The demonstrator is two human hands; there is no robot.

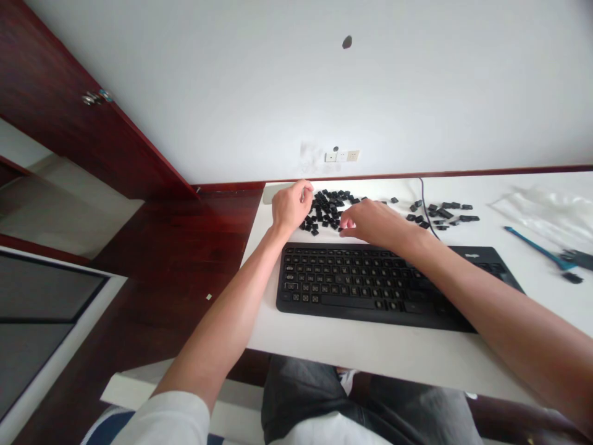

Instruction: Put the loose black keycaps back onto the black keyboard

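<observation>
A pile of loose black keycaps [327, 207] lies on the white table behind a black keyboard [343, 279], most of whose key positions are bare. My left hand [291, 206] is at the left edge of the pile, its fingers curled in; whatever they may hold is hidden. Over the right side of the pile reaches my right hand [370, 221], with fingers bent and the thumb close to them. A dark keycap shows right at its fingertips, but I cannot tell whether it is gripped. My right forearm crosses above the keyboard's right part.
More keycaps [443, 213] are scattered to the right, beside a thin black cable [427, 213]. A blue-handled brush [540, 247] and crumpled clear plastic [551, 204] lie farther right. The wall with sockets [341, 156] stands behind the table; a door [92, 105] is at left.
</observation>
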